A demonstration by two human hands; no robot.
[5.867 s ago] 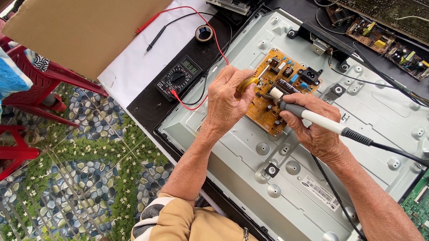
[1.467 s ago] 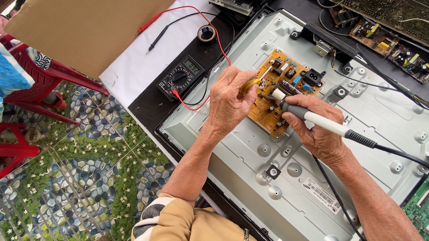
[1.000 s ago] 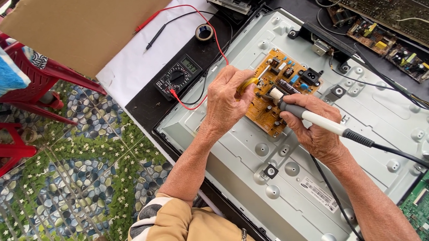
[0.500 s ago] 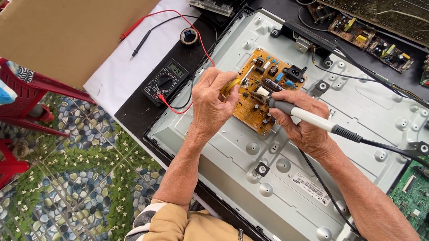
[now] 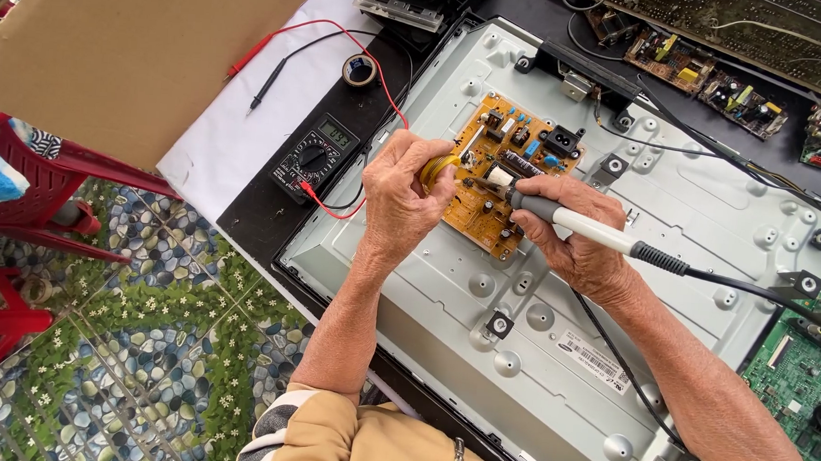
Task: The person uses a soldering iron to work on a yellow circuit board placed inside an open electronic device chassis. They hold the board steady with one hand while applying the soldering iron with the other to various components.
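Both forearms angled up over the metal panel (image 5: 445, 290). Left hand (image 5: 403, 197) curled, fingers pinching a yellow reel (image 5: 436, 168) at the board's left edge. Right hand (image 5: 572, 236) closed round the iron (image 5: 563, 218) in a pen grip, tip on the board (image 5: 509, 175). Bare panel all round. Meter (image 5: 315, 156) beyond, left.

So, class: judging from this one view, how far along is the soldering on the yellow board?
Done: metal back panel exposed, multimeter out. In hand: right hand holds the soldering iron to the yellow circuit board; left hand holds a yellow-handled tool. Left: cannot tell how many joints remain.
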